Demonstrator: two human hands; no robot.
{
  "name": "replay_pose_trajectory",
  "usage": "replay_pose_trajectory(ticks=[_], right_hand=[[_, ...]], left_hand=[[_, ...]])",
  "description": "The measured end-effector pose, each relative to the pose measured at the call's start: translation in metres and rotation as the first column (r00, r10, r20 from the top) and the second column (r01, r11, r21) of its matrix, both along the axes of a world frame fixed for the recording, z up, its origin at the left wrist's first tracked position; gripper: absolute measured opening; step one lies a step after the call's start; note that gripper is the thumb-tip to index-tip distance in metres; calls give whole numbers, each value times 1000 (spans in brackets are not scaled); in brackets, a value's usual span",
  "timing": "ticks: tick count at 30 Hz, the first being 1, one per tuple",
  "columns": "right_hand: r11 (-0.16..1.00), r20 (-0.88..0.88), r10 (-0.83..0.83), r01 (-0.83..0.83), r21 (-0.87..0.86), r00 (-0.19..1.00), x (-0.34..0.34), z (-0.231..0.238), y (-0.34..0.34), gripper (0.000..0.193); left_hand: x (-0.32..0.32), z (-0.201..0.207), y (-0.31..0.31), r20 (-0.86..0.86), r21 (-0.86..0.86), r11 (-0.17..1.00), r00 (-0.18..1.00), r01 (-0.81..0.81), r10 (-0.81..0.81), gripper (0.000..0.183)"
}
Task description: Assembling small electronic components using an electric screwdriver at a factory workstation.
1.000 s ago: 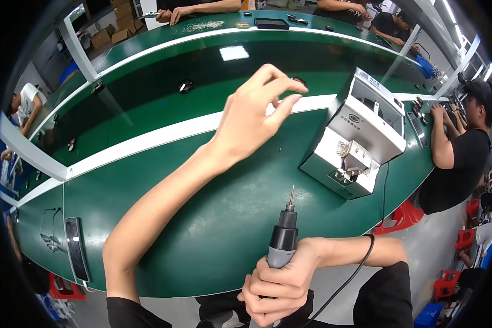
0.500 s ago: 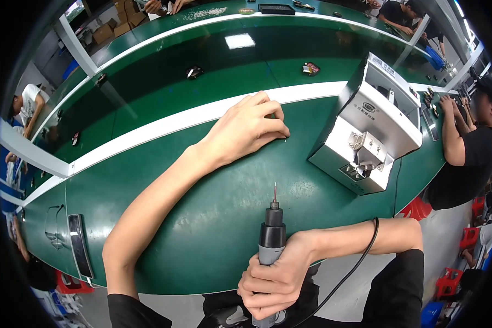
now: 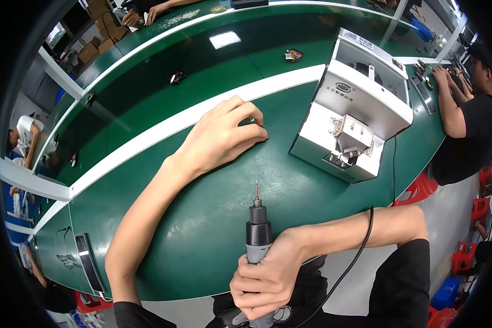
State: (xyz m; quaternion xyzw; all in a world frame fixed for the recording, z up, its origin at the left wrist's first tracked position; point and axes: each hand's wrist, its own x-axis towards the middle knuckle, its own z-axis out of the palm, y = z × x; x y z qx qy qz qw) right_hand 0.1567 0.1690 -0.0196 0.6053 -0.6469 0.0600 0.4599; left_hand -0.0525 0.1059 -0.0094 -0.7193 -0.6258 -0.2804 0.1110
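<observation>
grey-and-black electric screwdriver (image 3: pixel 258 234) sits in the right hand (image 3: pixel 265 281), fingers wrapped round it, tip over the green table (image 3: pixel 202 240); the left hand (image 3: pixel 218 135) curls low near the white machine (image 3: pixel 358 106), whether pinching anything i cannot tell.

"What's the screwdriver (image 3: pixel 258 235) made of?"
"Plastic, by the look, mostly matt, with a slim metal bit (image 3: pixel 256 190)."
"And the table (image 3: pixel 194 240)?"
"Smooth, softly glossy, scuffed in patches."
"The white box (image 3: pixel 366 105)?"
"Smooth painted metal, it seems, with a shiny metal block (image 3: pixel 356 134) on its front."
"The sleeves (image 3: pixel 402 281)?"
"Matt cloth."
</observation>
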Motion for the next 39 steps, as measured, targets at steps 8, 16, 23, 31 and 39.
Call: replay_pose_trajectory(ticks=[8, 16, 23, 31, 39], right_hand=[[1000, 1, 16, -16, -20, 1000, 1, 1, 1, 18], [999, -13, 14, -14, -35, 1000, 1, -5, -1, 17], [999, -22, 16, -17, -45, 1000, 2, -2, 1, 15], [999, -48, 7, -10, -52, 999, -3, -4, 2, 20], [998, -27, 0, -1, -55, 1000, -6, -2, 4, 19]], left_hand=[[4, 4, 0, 48, -18, 999, 998, 36, -36, 18], [12, 11, -2, -172, -16, 1000, 985, -9, 6, 18], [13, 6, 6, 145, -115, 993, 989, -23, 40, 15], [-9, 71, 30, 184, 342, 930, 980, -138, 78, 17], [44, 108, 104, -116, 375, 917, 975, -133, 189, 11]])
